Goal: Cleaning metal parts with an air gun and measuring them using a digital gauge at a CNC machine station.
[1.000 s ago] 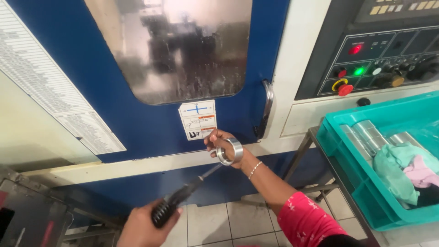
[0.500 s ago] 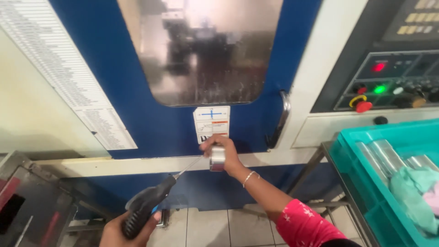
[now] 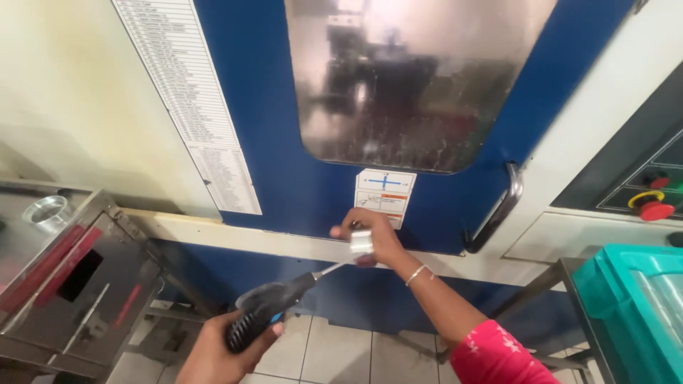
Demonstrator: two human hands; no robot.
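Now farther left: teal crate [image 3: 605,299], contents unclear.

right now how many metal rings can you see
2: one metal ring gripped in the right hand by the blue door, another ring lying on the steel cabinet at far left. More may be hidden.

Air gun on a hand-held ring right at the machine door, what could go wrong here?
1. The right hand pinches the small metal ring in bare fingertips; it might slip and fall to the tiled floor.
2. The air gun nozzle in the left hand points at those fingers, so blown debris may hit skin.
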